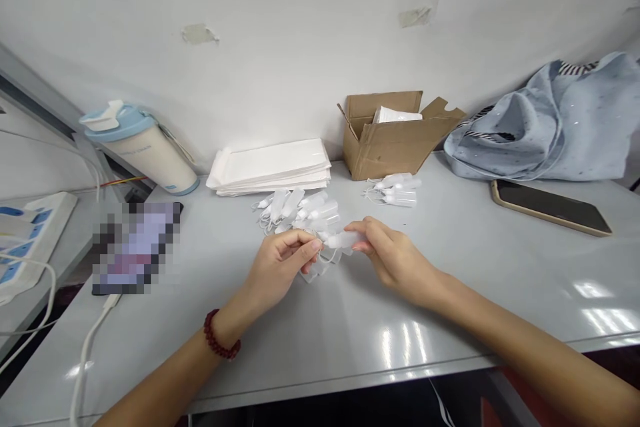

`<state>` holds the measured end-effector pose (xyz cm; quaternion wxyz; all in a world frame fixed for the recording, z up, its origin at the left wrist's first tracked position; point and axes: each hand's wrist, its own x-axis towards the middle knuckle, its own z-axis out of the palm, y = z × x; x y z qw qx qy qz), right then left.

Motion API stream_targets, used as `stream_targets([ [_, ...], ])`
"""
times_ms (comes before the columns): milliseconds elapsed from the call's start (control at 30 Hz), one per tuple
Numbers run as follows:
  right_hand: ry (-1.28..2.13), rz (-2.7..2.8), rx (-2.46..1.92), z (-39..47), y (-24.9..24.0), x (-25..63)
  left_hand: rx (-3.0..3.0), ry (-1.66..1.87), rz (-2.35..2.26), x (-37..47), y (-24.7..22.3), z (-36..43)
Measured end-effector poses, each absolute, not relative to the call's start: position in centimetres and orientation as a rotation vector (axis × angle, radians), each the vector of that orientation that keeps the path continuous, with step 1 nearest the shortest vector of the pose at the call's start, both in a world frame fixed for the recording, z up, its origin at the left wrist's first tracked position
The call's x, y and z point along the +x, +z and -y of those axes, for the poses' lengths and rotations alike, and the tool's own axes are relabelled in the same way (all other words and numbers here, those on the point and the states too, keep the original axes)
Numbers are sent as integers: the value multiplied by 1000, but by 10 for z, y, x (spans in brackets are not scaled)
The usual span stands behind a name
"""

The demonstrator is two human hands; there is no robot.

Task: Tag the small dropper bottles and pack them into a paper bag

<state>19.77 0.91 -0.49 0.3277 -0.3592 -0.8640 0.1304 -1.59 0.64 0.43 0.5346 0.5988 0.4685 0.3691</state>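
Between the fingertips of my right hand [390, 250] is a small translucent plastic dropper bottle [343, 240], lying sideways with its white tip toward the left. My left hand [285, 260] is pinched at that tip end, where a thin white cord loops down. Whether its fingers grip the cord or the tip itself is too small to tell. Just behind and below both hands lies a pile of similar bottles [300, 205] with cords, partly hidden by my fingers. Farther right, in front of the cardboard box, rests a smaller group of these bottles [400, 197].
A stack of white envelopes [273, 165] and an open cardboard box [395, 145] stand along the wall. At left are a tumbler [145, 150], a charging phone [137, 250] and a power strip [37, 240]. A blue bag [550, 123] and another phone [553, 205] lie right.
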Motion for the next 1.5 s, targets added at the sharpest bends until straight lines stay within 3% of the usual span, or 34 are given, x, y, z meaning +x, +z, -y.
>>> stream_targets([
  [1233,342,2420,-993,-11,-3,197,1474,761,-1132,-25,3,-15],
  [1500,79,2357,-1247,-37,-9,223,1396,1060,-1306,-29,4,-19],
])
